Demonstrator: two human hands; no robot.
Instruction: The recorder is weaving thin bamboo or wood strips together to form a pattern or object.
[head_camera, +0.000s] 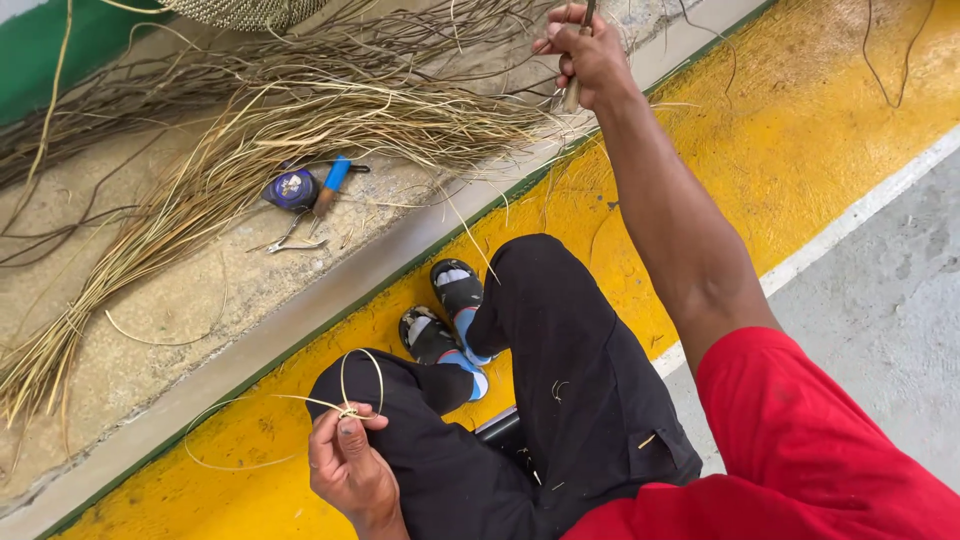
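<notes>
Pinching a small knot of pale reed strand (345, 408) between thumb and fingertips, our left hand (345, 465) sits closed over our knee, loops curling above the fingers. Our right hand (585, 55) is raised, fist shut around a thin stick-like tool (578, 60), near the reed bundle (300, 130).

- Bright, even daylight, soft and without one clear direction.
- Only weak shadows under the legs and sandals.
- No strong glare.
- Sharp focus; slight wide-angle stretching near the edges.
</notes>
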